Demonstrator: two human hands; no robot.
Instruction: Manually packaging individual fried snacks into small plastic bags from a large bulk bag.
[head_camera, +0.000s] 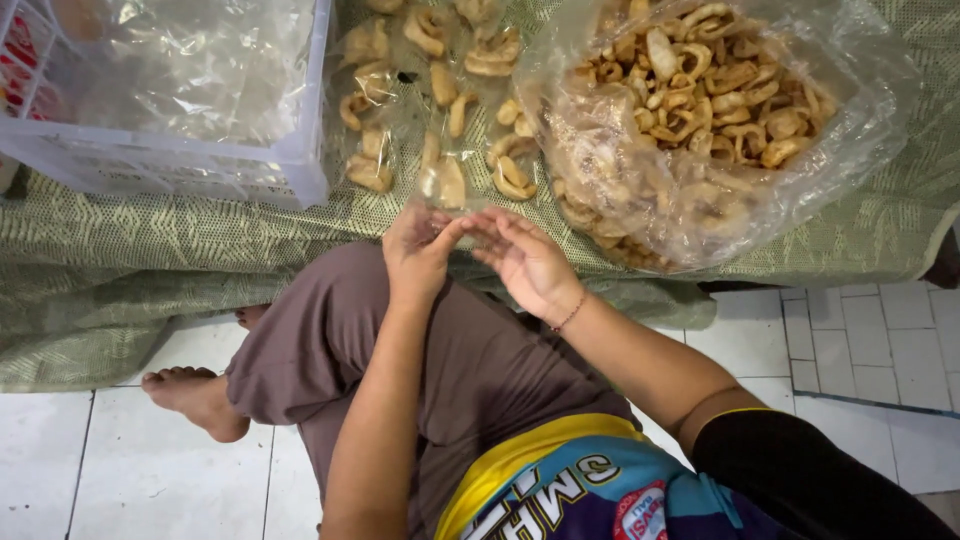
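My left hand (418, 245) and my right hand (525, 262) meet at the edge of a low surface covered with green patterned cloth (200, 240). Together they pinch the open end of a small clear plastic packet (450, 150) that holds several tan fried crackers. The packet lies on the cloth, stretching away from my fingers. To the right stands a large clear plastic bag (700, 110) full of the same curled crackers, its mouth open.
A white plastic crate (200, 165) lined with clear plastic sits at the upper left on the cloth. More small filled packets (375, 90) lie beyond my hands. I sit on a white tiled floor (860, 350), one knee raised and a bare foot (195, 395) to the left.
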